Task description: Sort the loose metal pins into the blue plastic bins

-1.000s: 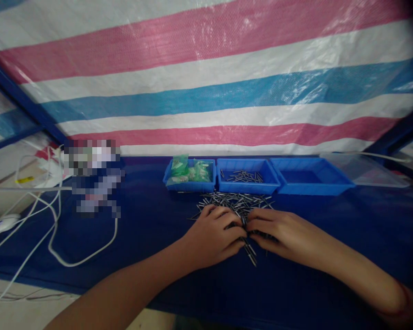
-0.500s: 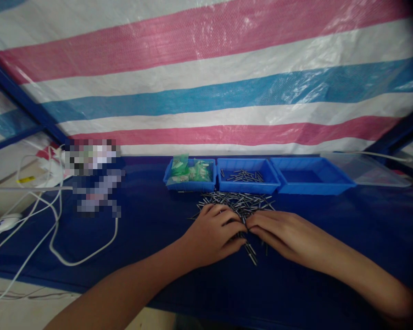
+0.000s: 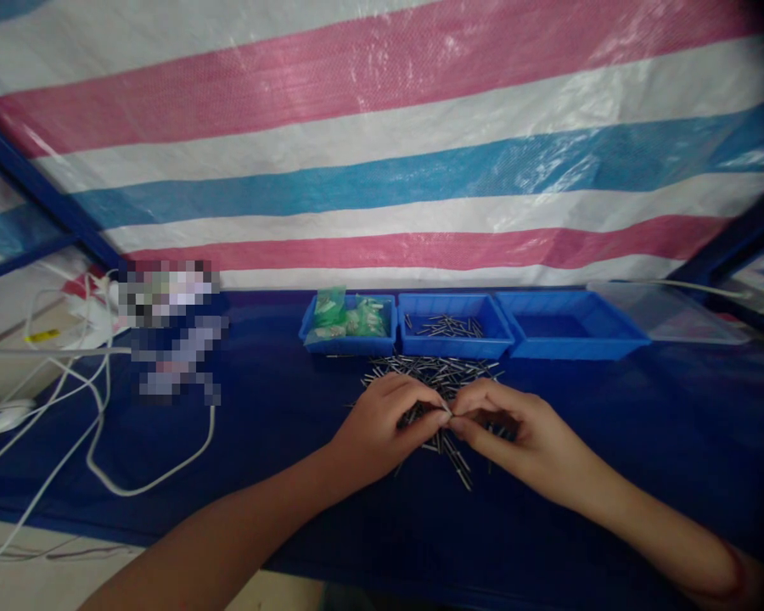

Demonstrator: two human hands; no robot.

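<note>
From my seat: white cable [image 3: 102, 441] far left; left hand [image 3: 375, 428] and right hand [image 3: 515, 428] pinch pins together over the pin pile [image 3: 436, 373]; I judge little sorted, few pins in the middle tray [image 3: 452, 338], most left.

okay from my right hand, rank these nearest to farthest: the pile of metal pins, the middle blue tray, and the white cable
From the right hand:
1. Pile of metal pins, under the fingers.
2. Middle blue tray, just behind the pile.
3. White cable, far off to the left.
</note>
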